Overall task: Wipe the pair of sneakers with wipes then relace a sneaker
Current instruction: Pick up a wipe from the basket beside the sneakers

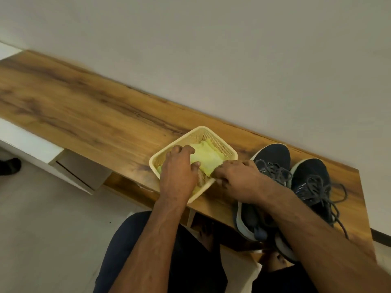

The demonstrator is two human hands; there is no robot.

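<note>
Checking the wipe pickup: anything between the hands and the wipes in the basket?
Nothing visible. The left hand and right hand both already reach into the basket and touch the yellow-green wipes. The sneakers sit clear, on its right.

Surface (88, 106): warm honey-brown wood grain, darker brown streaks and smoky patches running lengthwise; front edge the same tone.

Basket (229, 152): pale cream-yellow plastic, fine perforated mesh pattern on walls and floor.

Wipes (208, 157) in the basket: soft yellow-green, plain, no print.

Left sneaker (273, 154): dark navy upper, grey laces, white midsole band, blue heel tab.

Right sneaker (311, 172): same navy, grey laces, white sole edge.

Wall (190, 39): flat off-white to light grey, unpatterned.

Floor (42, 229): pale beige-grey, plain.

Cabinet fronts (27, 142) under the surface: white.

Trousers (118, 250): dark navy, plain.
</note>
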